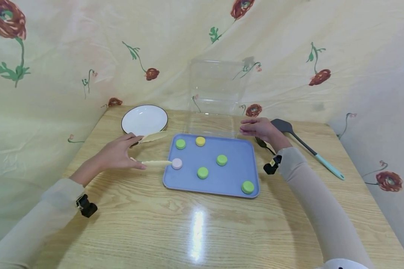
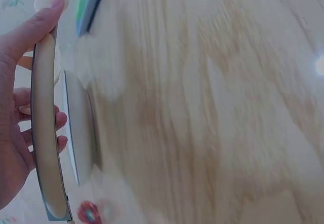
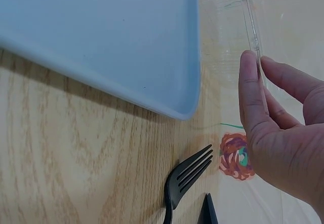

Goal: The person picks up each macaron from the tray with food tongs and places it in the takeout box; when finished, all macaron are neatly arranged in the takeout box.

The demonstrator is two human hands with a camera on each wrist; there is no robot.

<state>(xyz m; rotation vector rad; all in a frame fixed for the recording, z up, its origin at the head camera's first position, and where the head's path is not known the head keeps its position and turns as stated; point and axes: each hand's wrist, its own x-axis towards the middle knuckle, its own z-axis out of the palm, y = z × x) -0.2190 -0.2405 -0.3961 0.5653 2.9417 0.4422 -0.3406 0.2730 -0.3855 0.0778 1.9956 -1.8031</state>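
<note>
My left hand (image 1: 119, 153) grips a pair of tongs (image 1: 156, 163) with cream scalloped tips. The tips are spread apart, and the nearer one reaches the pale lilac macaron (image 1: 177, 163) at the left side of a blue tray (image 1: 233, 175). In the left wrist view, thumb and fingers wrap the tongs' long handle (image 2: 46, 127). My right hand (image 1: 258, 129) pinches the edge of a clear plastic box (image 3: 250, 16) between thumb and fingers. That box stands behind the tray with its lid raised. Several green macarons (image 1: 222, 160) and a yellow macaron (image 1: 200, 141) lie on the tray.
A white dark-rimmed plate (image 1: 144, 119) sits at the back left, just beyond the left hand. Below the right hand lies a black fork (image 3: 182, 178). A spatula (image 1: 301, 140) with a turquoise handle end lies farther right. Flowered cloth (image 1: 175, 37) hangs behind the wooden table (image 1: 138, 224).
</note>
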